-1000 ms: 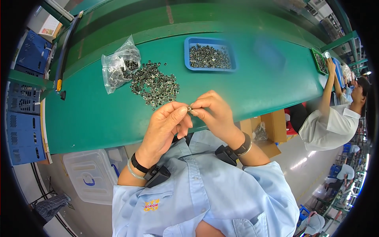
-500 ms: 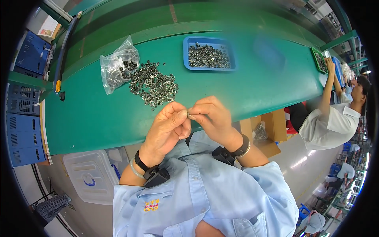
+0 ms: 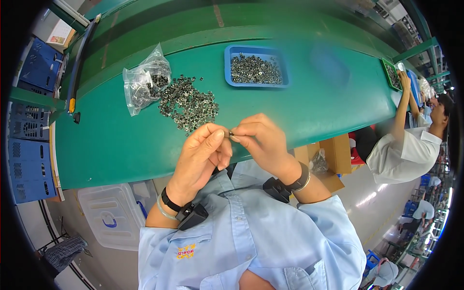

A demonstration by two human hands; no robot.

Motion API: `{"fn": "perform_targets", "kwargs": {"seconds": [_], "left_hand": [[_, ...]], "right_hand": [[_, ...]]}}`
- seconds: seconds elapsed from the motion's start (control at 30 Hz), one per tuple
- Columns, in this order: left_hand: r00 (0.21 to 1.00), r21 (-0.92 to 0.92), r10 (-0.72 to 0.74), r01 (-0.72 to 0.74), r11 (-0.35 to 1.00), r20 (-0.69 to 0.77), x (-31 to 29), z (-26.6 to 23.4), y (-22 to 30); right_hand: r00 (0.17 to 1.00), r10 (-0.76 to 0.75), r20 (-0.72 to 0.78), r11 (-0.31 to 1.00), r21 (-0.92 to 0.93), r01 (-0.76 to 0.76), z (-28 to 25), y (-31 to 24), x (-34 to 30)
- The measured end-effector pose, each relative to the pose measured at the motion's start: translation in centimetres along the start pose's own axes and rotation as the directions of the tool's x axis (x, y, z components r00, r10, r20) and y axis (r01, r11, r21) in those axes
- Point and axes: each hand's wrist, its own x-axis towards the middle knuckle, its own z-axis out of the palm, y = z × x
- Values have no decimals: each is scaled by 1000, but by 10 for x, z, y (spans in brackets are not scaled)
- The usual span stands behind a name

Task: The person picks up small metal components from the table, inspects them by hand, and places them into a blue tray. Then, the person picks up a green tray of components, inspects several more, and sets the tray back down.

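In front of my chest, my left hand (image 3: pixel 202 153) and my right hand (image 3: pixel 266 144) meet fingertip to fingertip. Both are closed in a pinch on one small dark metal part (image 3: pixel 231 134), mostly covered by the fingers. Just beyond my left hand lies a loose pile of small shiny metal parts (image 3: pixel 189 104) on the green tabletop (image 3: pixel 111 159). A clear plastic bag (image 3: pixel 137 92) with more of these parts touches the pile's left side. Farther back, a blue tray (image 3: pixel 256 86) holds many small metal pieces.
A green conveyor belt (image 3: pixel 169 24) runs behind the table. Blue crates (image 3: pixel 30 169) stand at the left, near a lidded clear bin (image 3: pixel 108 217) on the floor. To the right are an open cardboard box (image 3: pixel 336 152) and a seated co-worker (image 3: pixel 398 150) beside a green tray (image 3: pixel 390 75).
My fingertips have shifted slightly, and a bit of the small dark part now shows between them. A brown mark on the conveyor belt has moved to the right.
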Motion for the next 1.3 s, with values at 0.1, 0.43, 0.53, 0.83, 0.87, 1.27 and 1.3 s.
{"fn": "perform_targets", "kwargs": {"seconds": [0.1, 0.43, 0.53, 0.83, 0.87, 1.27, 1.3], "left_hand": [[997, -157, -13, 25, 987, 81, 0, -1, -5], [987, -268, -29, 71, 961, 157, 0, -5, -10], [985, -257, -32, 75, 963, 169, 0, -6, -9], [996, -72, -48, 54, 996, 80, -3, -2, 1], [998, -26, -46, 48, 999, 47, -2, -2, 2], [992, -74, -58, 67, 995, 112, 2, -3, -4], [992, -74, -59, 67, 995, 112, 2, -2, -4]], "right_hand": [[997, 69, -34, 992, 109, -65, 2, -3, -2], [997, 75, -20, 984, 163, -71, 4, -5, -5], [998, 57, -8, 984, 172, -55, 4, -4, -5], [999, 37, -9, 987, 157, -35, 8, 2, -10], [999, 46, -8, 988, 146, -45, 8, 2, -11], [993, 114, -21, 969, 221, -107, 6, 4, -11], [993, 115, -21, 969, 221, -107, 7, 4, -11]]}}
